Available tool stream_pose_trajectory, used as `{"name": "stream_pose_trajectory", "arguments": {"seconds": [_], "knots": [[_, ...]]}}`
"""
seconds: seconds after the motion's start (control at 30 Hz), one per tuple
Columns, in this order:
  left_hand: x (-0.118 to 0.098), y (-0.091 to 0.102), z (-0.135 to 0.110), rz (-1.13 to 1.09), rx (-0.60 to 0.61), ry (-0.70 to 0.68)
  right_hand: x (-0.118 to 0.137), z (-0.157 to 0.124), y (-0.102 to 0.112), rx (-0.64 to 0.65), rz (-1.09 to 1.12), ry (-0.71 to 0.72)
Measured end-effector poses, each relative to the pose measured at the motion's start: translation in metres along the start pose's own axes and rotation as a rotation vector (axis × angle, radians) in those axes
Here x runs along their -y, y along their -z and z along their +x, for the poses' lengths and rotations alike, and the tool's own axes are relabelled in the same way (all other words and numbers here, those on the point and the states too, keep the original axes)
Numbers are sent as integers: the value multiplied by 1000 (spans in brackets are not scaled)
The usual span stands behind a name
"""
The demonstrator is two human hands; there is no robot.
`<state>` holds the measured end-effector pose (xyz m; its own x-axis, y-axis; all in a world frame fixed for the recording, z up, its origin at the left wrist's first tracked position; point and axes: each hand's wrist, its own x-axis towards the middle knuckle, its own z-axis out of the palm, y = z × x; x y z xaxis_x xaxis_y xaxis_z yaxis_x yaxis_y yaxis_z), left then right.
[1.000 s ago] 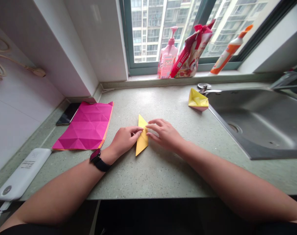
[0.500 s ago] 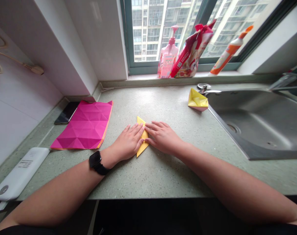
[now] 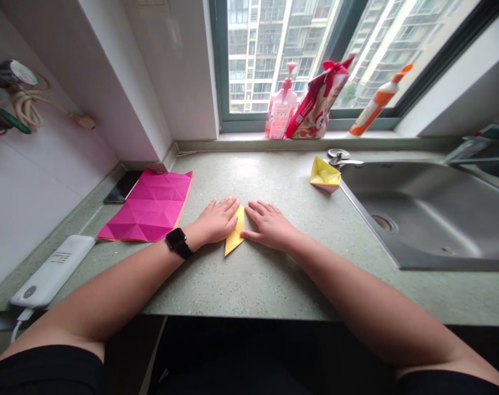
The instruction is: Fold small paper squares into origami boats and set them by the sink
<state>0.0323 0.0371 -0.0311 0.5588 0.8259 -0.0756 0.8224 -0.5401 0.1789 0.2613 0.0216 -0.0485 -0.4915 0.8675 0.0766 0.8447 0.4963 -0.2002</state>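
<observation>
A small folded piece of yellow paper (image 3: 235, 236) lies flat on the speckled countertop (image 3: 249, 291). My left hand (image 3: 217, 220) rests flat over its left side, fingers stretched out, hiding part of it. At its right edge is my right hand (image 3: 269, 224), palm down with fingers spread and the thumb tip at the paper. Farther back, beside the sink, sits a folded yellow paper boat shape (image 3: 325, 174) with a pinkish underside. Creased magenta sheets (image 3: 150, 208) with orange layers beneath lie left of my left hand.
A phone (image 3: 123, 186) lies by the left wall, and a white power bank (image 3: 54, 270) with a cable is near the front left. The steel sink (image 3: 438, 214) takes up the right. On the windowsill stand a pink pump bottle (image 3: 281, 112), a red bag (image 3: 317, 104) and an orange-white bottle (image 3: 375, 107).
My right hand has shifted off the yellow paper to its right edge, opening a gap between the hands. The paper has turned slightly. The camera view has shifted a little.
</observation>
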Motion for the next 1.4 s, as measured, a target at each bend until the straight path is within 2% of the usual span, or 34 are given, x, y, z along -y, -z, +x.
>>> {"name": "stream_pose_trajectory", "arguments": {"seconds": [0.17,0.3,0.5,0.73,0.97,1.17,1.3,1.4], "knots": [[-2,-9,19,40,-41,74,3,1,3,-50,10,69],[-2,-14,22,59,-69,71,5,2,5,-40,18,106],[-1,-17,20,79,-159,-71,6,3,8,-38,20,85],[1,-14,16,52,-50,-135,-13,8,12,-99,85,169],[1,-4,13,72,64,-166,-33,15,11,-256,298,103],[5,-9,14,75,47,-175,-22,13,7,-238,370,223],[4,-10,12,63,44,-164,-17,11,8,-176,315,288],[4,-9,12,62,43,-162,-13,9,9,-160,242,284]]}}
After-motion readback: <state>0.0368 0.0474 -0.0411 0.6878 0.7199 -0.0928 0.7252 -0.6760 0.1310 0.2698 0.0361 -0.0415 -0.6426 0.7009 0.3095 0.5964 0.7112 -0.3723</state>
